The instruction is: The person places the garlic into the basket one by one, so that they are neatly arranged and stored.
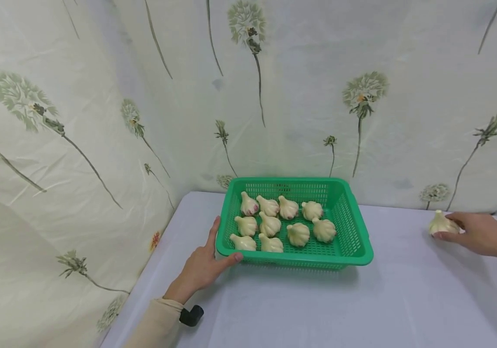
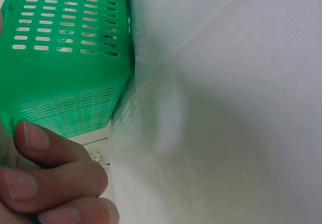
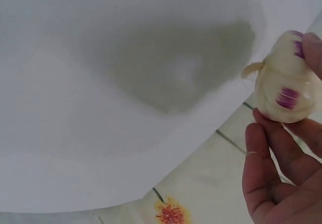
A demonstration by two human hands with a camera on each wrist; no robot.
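At the far right of the table my right hand (image 1: 483, 233) holds a garlic bulb (image 1: 442, 224) between thumb and fingers. Pale cream with purple streaks, this garlic bulb (image 3: 288, 83) appears close up in the right wrist view, its short root stub pointing away from the palm. My left hand (image 1: 202, 266) grips the front left corner of a green plastic basket (image 1: 294, 258), thumb over the front rim and index finger along the left side. Several garlic bulbs (image 1: 298, 234) lie inside, mostly toward the left and middle. In the left wrist view, curled fingers (image 2: 65, 181) sit beside the slotted basket wall.
A white cloth-covered table (image 1: 318, 309) carries the basket. Behind it and to the left hangs a pale curtain (image 1: 296, 96) printed with dandelions. The table's left edge runs close beside my left forearm (image 1: 157, 321).
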